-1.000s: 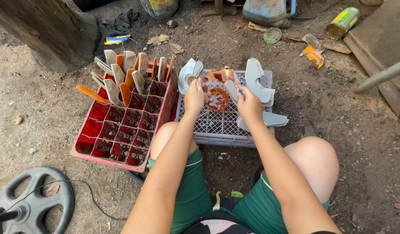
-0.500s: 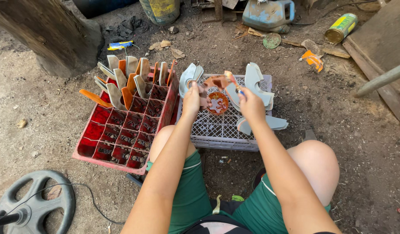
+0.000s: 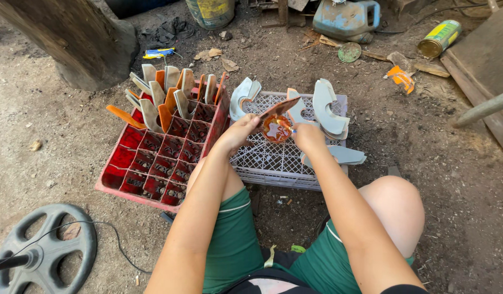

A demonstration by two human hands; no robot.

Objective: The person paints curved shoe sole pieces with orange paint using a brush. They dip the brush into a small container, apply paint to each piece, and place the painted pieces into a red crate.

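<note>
My left hand [image 3: 239, 132] pinches a curved metal piece [image 3: 281, 106] coated orange-brown and holds it tilted over a small open tin of orange paint [image 3: 277, 129]. My right hand [image 3: 309, 136] is closed just right of the tin on what looks like a small brush; only a blue bit shows. The tin stands on an upturned grey plastic crate [image 3: 273, 163] in front of my knees. Several unpainted grey curved pieces [image 3: 327, 109] lie on that crate. To its left a red compartment crate [image 3: 153, 174] holds several grey and orange pieces [image 3: 169, 95] upright in its far rows.
I sit on bare dirt. A dark metal wheel [image 3: 44, 250] with a cable lies at lower left. A thick wooden post [image 3: 71, 38] leans at upper left. Behind the crates are a bucket [image 3: 210, 11], a blue jerry can [image 3: 346, 19], a yellow-green tin [image 3: 439, 38] and wooden boards [image 3: 480, 60].
The held piece has tipped from more upright to lying across above the paint tin. Both hands stay at the tin and have barely shifted.
</note>
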